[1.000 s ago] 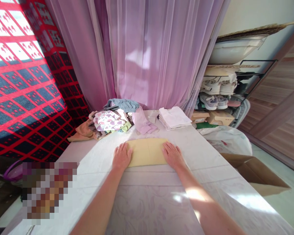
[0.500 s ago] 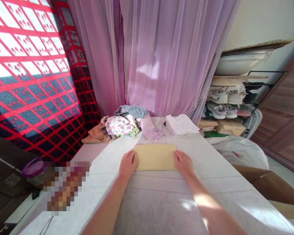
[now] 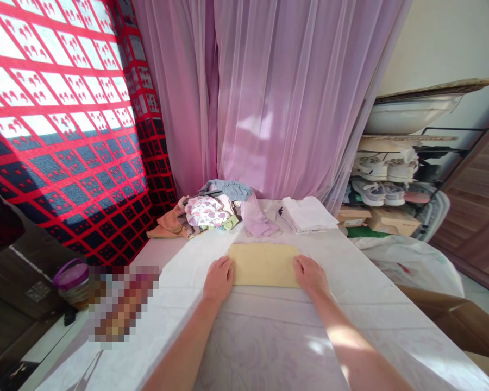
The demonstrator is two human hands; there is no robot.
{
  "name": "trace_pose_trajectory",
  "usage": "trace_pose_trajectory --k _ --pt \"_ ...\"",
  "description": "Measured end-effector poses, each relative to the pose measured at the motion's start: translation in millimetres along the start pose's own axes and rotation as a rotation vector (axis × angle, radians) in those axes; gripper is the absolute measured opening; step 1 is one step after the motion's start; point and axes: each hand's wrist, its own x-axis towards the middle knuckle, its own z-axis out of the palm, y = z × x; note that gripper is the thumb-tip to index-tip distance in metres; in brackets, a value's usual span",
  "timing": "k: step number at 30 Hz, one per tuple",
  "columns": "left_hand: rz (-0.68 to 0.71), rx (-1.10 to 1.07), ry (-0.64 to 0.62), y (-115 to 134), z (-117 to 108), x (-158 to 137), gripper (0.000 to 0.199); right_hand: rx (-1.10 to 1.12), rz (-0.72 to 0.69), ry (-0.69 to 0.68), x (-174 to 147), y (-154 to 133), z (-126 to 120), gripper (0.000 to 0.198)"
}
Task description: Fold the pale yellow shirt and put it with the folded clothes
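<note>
A flat yellow rectangle, which looks like a folded piece of clothing (image 3: 264,266), lies on the white cloth-covered table (image 3: 264,342) in front of me. At its left edge is my left hand (image 3: 219,278), fingers curled together against the fabric. My right hand (image 3: 311,273) has hold of the opposite edge in the same way, with the fingertips partly hidden. Farther back, a heap of mixed clothes (image 3: 207,210) sits to the left, with a lilac garment (image 3: 257,217) trailing from it. A neat stack of folded white clothes (image 3: 309,214) stands to the right.
Purple curtains (image 3: 293,98) hang behind the table, and a red-and-black patterned cloth (image 3: 118,174) hangs at the left. On the right stand a rack with shoes (image 3: 381,191), a white basin (image 3: 411,114) and a brown box (image 3: 456,315). A purple-lidded bucket (image 3: 71,277) is at lower left.
The whole view has shifted slightly, so things appear a little farther right and lower. Both hands stay at the edges of the folded yellow clothing, which looks unchanged.
</note>
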Motion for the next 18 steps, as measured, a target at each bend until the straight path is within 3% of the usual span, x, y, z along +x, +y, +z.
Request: trace_pose_trajectory --k 18 --pt "0.001 -0.01 -0.007 1.6 -2.7 0.7 0.031 -0.005 -0.006 0.002 0.1 -0.2 -2.0 0.032"
